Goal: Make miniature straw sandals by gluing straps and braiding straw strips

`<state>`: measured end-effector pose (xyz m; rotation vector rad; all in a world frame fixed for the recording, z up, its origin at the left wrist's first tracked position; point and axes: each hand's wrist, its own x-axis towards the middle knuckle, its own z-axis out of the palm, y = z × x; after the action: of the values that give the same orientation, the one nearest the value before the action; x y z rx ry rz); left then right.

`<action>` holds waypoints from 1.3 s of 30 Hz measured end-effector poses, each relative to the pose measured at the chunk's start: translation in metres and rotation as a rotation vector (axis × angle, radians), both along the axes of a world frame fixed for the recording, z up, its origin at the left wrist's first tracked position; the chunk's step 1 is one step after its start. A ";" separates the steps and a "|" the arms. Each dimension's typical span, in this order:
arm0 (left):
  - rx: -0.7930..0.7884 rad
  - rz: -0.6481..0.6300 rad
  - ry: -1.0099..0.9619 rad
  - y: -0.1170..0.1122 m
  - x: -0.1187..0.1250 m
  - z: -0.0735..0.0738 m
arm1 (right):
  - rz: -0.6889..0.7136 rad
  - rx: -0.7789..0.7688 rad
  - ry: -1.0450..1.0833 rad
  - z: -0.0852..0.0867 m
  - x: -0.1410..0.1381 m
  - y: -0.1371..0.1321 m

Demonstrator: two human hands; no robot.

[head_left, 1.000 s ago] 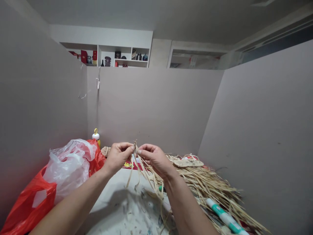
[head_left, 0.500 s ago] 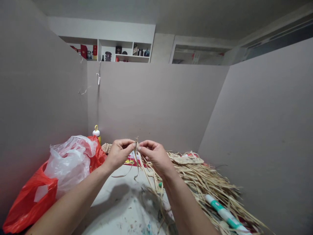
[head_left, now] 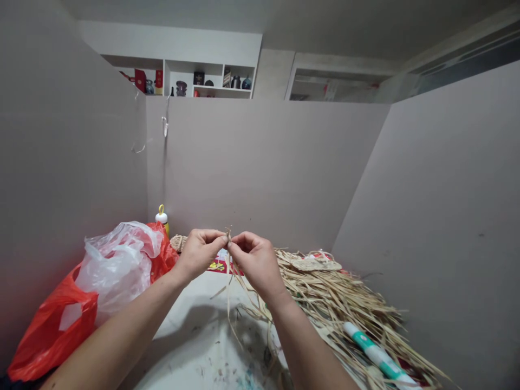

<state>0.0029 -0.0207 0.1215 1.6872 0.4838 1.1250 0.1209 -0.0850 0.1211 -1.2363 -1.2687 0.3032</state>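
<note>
My left hand (head_left: 199,252) and my right hand (head_left: 254,260) are raised together above the white table (head_left: 203,346), fingertips almost touching. Both pinch the top of a small bundle of pale straw strips (head_left: 229,254), whose loose ends hang down toward the table. A short tuft of the strips sticks up between my thumbs. A large heap of the same straw (head_left: 345,303) lies to the right of my right forearm.
A red plastic bag (head_left: 49,330) with a clear bag (head_left: 117,265) on it sits at the left. A yellow bottle with a white cap (head_left: 162,218) stands in the corner. A white and green tube (head_left: 374,355) lies on the straw. Grey partition walls enclose the table.
My hands have moved closer together, and the hanging strips have swung and drawn in under my right hand. The view has shifted slightly.
</note>
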 end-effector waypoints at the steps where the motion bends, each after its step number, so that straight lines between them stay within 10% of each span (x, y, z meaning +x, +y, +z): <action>1: 0.011 0.001 0.017 -0.001 -0.001 0.001 | -0.022 0.005 -0.040 -0.001 0.001 0.001; 14: 0.054 0.041 0.049 -0.006 -0.001 0.003 | -0.204 0.071 -0.328 -0.010 -0.004 -0.001; 25: -0.210 0.017 -0.081 0.006 0.008 -0.008 | -0.389 -0.080 -1.040 -0.004 -0.019 -0.013; 35: -0.260 -0.203 -0.157 0.005 0.001 0.004 | -0.080 0.035 -0.062 0.012 0.036 -0.007; 39: -0.274 -0.251 -0.140 -0.001 -0.001 0.006 | -0.064 0.038 0.004 0.013 0.044 -0.003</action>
<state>0.0022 -0.0215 0.1276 1.3777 0.3112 0.9392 0.1650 -0.0877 0.1341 -1.2411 -1.2236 0.2341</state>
